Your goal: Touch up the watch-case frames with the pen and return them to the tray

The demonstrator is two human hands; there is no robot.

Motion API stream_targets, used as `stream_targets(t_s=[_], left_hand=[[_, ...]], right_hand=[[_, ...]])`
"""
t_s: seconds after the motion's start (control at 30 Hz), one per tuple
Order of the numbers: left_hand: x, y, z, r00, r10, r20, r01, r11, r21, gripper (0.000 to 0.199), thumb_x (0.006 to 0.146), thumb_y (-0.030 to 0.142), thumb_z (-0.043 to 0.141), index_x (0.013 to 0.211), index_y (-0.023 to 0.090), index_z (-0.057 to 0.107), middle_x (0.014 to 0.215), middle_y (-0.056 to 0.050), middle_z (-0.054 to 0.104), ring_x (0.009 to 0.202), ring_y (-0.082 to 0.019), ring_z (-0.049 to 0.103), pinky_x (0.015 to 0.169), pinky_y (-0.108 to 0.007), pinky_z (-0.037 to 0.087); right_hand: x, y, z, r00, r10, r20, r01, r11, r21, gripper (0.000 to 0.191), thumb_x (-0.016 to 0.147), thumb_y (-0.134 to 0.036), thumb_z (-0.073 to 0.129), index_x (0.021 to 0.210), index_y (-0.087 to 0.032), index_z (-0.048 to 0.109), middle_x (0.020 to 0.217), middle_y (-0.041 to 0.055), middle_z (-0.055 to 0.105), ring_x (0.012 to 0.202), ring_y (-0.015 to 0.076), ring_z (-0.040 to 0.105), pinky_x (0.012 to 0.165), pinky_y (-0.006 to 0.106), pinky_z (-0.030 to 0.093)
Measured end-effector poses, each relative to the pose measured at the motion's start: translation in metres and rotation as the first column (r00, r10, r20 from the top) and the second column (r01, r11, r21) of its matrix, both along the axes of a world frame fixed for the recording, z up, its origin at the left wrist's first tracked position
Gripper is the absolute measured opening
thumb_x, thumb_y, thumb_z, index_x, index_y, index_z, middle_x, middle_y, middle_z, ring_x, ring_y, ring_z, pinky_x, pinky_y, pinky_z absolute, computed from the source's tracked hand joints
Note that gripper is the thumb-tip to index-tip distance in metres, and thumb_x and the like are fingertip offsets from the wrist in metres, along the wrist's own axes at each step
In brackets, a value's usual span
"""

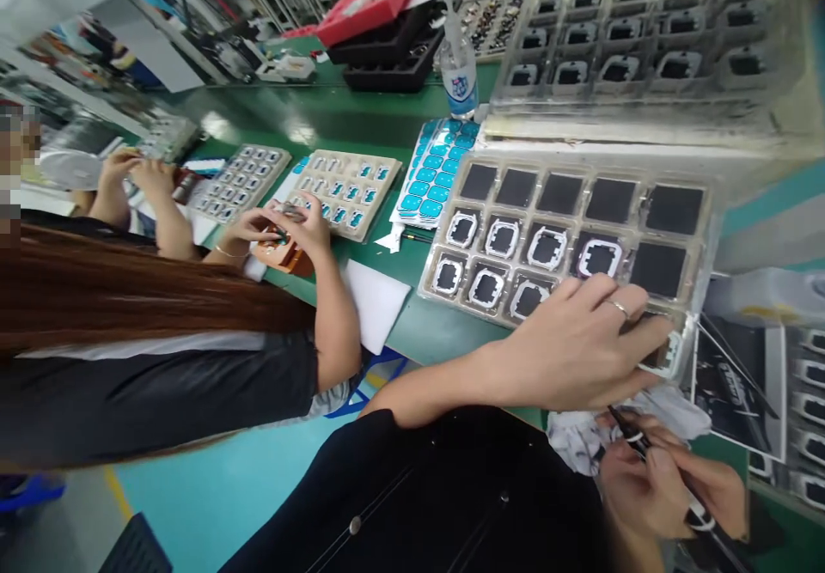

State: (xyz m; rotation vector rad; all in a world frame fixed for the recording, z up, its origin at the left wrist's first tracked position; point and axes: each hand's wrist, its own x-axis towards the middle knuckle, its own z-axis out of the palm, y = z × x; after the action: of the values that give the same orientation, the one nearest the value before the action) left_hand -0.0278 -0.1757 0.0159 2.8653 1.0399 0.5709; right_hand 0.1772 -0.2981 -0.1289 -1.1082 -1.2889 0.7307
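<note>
My left hand [580, 345], with a ring on one finger, reaches over the front right corner of a clear plastic tray [444, 242]. Its fingers are bent around a pale square frame [670, 354] in the corner compartment; the fingertips are partly hidden. White rounded frames [546, 246] with dark centres fill several compartments, and the back row shows bare dark pads [614, 201]. Below the tray, my right hand [670, 483] is closed around a black pen-like tool [699, 513], its tip pointing up and left. A crumpled white cloth [573, 440] lies beside that hand.
A stack of filled clear trays [644, 109] stands behind. Blue-green sticker sheets [429, 173] and a pump bottle [459, 83] are left of it. Close on the left, a co-worker's hands [302, 225] work by a beige tray [380, 186]. Another person's hands [145, 173] are farther off.
</note>
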Motion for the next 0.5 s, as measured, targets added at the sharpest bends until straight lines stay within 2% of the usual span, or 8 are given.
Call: stream_targets(t_s=[0.1,0.17,0.27,0.3,0.4,0.5], left_hand=[[0.002,0.004,0.001,0.999,0.005,-0.045,-0.006,1.000,-0.030,0.044,0.122,0.043,0.052,0.131,0.013,0.082,0.139,-0.021,0.072,0.124,-0.036,0.064,0.096,-0.048,0.059],[0.002,0.004,0.003,0.998,0.031,-0.050,-0.032,0.999,-0.018,0.044,0.121,0.042,0.053,0.126,0.013,0.085,0.140,-0.022,0.074,0.124,-0.036,0.066,0.095,-0.048,0.059],[0.003,0.005,0.008,0.993,0.080,-0.088,-0.079,0.997,0.010,0.039,0.118,0.041,0.058,0.127,0.017,0.088,0.146,-0.020,0.076,0.127,-0.035,0.069,0.095,-0.047,0.062],[0.004,0.005,0.011,0.990,0.087,-0.107,-0.086,0.996,0.014,0.038,0.118,0.040,0.059,0.128,0.018,0.088,0.148,-0.020,0.076,0.128,-0.035,0.070,0.095,-0.047,0.063],[0.007,0.004,0.018,0.981,0.105,-0.162,-0.104,0.994,0.015,0.038,0.117,0.033,0.055,0.128,0.021,0.090,0.153,-0.018,0.076,0.132,-0.035,0.072,0.097,-0.047,0.065],[0.009,0.003,0.024,0.977,0.122,-0.175,-0.126,0.992,-0.011,0.039,0.118,0.033,0.054,0.131,0.021,0.089,0.157,-0.018,0.074,0.135,-0.034,0.070,0.098,-0.045,0.065]], right_hand=[[-0.003,0.003,-0.013,0.994,-0.050,-0.097,0.052,0.998,0.022,0.028,0.101,-0.042,0.063,0.084,-0.047,0.086,0.062,0.0064,0.069,0.055,0.0395,0.080,0.024,0.054,0.036],[0.001,0.006,-0.024,0.989,-0.059,-0.136,0.069,0.995,0.066,0.028,0.098,-0.041,0.066,0.076,-0.047,0.083,0.063,0.0057,0.071,0.056,0.0388,0.081,0.027,0.056,0.038],[0.010,0.010,-0.034,0.992,-0.010,-0.126,0.015,0.999,0.038,0.033,0.098,-0.042,0.070,0.067,-0.045,0.082,0.066,0.0045,0.074,0.056,0.0369,0.082,0.032,0.058,0.047],[0.012,0.010,-0.034,0.993,0.014,-0.119,-0.014,1.000,0.008,0.033,0.098,-0.044,0.072,0.066,-0.044,0.082,0.067,0.0046,0.076,0.056,0.0375,0.082,0.032,0.058,0.049],[0.011,0.006,-0.030,0.985,-0.009,-0.171,0.002,0.999,-0.041,0.032,0.096,-0.047,0.076,0.066,-0.045,0.084,0.070,0.0044,0.079,0.061,0.0395,0.084,0.027,0.057,0.046],[0.002,0.003,-0.028,0.972,-0.054,-0.231,0.039,0.997,-0.066,0.026,0.092,-0.042,0.079,0.068,-0.047,0.086,0.075,-0.0009,0.082,0.069,0.0387,0.089,0.025,0.051,0.050]])
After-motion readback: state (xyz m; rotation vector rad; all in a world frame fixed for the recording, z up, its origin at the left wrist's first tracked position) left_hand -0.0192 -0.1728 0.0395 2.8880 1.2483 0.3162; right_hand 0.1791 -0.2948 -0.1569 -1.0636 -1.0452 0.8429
